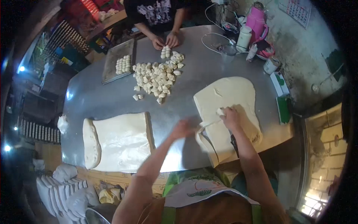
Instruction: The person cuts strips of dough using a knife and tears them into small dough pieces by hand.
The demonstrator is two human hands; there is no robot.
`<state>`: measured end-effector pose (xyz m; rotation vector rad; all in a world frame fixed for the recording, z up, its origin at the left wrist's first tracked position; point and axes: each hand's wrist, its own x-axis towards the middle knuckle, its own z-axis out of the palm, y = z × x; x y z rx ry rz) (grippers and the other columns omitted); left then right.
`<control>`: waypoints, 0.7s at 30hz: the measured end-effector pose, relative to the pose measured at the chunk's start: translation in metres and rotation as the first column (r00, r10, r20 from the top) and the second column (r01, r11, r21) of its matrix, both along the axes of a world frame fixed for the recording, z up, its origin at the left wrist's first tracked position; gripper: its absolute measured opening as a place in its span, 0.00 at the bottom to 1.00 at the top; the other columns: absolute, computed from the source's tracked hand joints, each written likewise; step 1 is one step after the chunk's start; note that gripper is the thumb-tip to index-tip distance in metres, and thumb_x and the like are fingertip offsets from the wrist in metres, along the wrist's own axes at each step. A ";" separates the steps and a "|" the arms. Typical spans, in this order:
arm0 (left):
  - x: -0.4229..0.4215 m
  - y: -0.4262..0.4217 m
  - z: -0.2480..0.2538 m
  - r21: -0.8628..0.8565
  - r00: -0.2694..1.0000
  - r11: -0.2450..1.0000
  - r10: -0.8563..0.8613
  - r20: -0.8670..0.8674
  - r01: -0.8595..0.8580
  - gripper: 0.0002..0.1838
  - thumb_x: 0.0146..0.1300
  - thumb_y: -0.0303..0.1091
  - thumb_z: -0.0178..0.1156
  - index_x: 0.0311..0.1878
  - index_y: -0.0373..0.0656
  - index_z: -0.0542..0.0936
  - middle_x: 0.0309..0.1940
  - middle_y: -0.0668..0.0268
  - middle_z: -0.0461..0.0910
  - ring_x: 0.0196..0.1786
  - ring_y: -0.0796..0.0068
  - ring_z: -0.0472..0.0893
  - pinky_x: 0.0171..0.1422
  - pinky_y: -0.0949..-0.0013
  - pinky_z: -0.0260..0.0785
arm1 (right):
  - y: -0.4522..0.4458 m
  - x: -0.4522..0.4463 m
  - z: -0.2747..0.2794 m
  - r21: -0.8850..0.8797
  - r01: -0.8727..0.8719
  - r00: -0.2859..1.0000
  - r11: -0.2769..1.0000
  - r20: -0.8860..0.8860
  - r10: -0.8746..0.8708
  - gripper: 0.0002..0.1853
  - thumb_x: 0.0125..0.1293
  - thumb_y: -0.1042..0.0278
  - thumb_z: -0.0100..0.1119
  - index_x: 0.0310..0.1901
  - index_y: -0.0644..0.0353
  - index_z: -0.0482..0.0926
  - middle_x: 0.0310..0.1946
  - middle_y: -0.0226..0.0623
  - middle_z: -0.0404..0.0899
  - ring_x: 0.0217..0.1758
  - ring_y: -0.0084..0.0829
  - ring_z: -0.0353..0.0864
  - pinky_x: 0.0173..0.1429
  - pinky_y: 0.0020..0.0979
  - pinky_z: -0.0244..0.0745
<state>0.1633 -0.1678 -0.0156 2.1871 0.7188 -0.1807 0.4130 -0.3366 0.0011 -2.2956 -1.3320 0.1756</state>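
A large flat slab of dough [235, 91] lies on the right of the metal table. Over its middle, my right hand [231, 118] is closed on a small piece of dough [220, 111]. My left hand [182, 130], smeared by motion, is just left of the slab's cut edge; its fingers cannot be made out. A narrow dough strip [206, 143] curves along that edge, partly separated from the slab. Under my right forearm a dark object [234, 142] shows, mostly hidden. To the left rests a second, thick dough sheet [121, 138] with a folded left edge.
Across the metal table [175, 112], a co-worker's hands [166, 40] touch small dough balls [166, 51]. A heap of cut dough pieces [154, 77] sits before them. Left of it is a tray [112, 71] with rows of balls. A pink thermos [256, 24] and bottles line the wall.
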 end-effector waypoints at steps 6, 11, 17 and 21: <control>0.015 -0.109 -0.007 0.124 0.933 0.929 0.357 -0.054 -0.348 0.32 0.51 0.47 0.71 0.56 0.40 0.76 0.52 0.46 0.78 0.55 0.44 0.78 0.59 0.51 0.72 | 0.011 -0.048 0.049 0.331 -0.237 0.931 0.913 -0.192 0.311 0.09 0.57 0.77 0.62 0.34 0.60 0.70 0.33 0.42 0.72 0.41 0.43 0.73 0.47 0.37 0.70; -0.009 -0.099 0.015 -0.437 0.867 0.886 0.336 0.368 -0.157 0.15 0.55 0.30 0.65 0.45 0.41 0.75 0.42 0.62 0.78 0.47 0.65 0.79 0.50 0.57 0.73 | -0.008 -0.117 0.146 0.612 -0.005 0.663 0.790 -0.590 0.461 0.09 0.60 0.81 0.58 0.37 0.60 0.68 0.36 0.36 0.68 0.42 0.30 0.71 0.48 0.30 0.68; -0.113 -0.056 0.062 -0.783 0.776 0.618 0.525 0.350 -0.065 0.10 0.59 0.20 0.63 0.35 0.42 0.71 0.31 0.70 0.76 0.40 0.79 0.77 0.46 0.70 0.72 | -0.022 -0.128 0.156 0.672 0.268 0.828 0.691 -0.527 0.192 0.08 0.65 0.79 0.60 0.41 0.60 0.71 0.42 0.30 0.70 0.41 0.22 0.74 0.40 0.23 0.73; -0.184 -0.011 0.135 -0.548 0.640 0.835 0.451 0.622 -0.056 0.11 0.58 0.19 0.63 0.34 0.43 0.70 0.33 0.71 0.74 0.38 0.81 0.72 0.46 0.76 0.67 | -0.021 -0.158 0.118 0.459 0.366 0.682 0.809 -0.724 0.103 0.08 0.63 0.80 0.61 0.41 0.61 0.72 0.41 0.30 0.70 0.38 0.21 0.74 0.39 0.23 0.73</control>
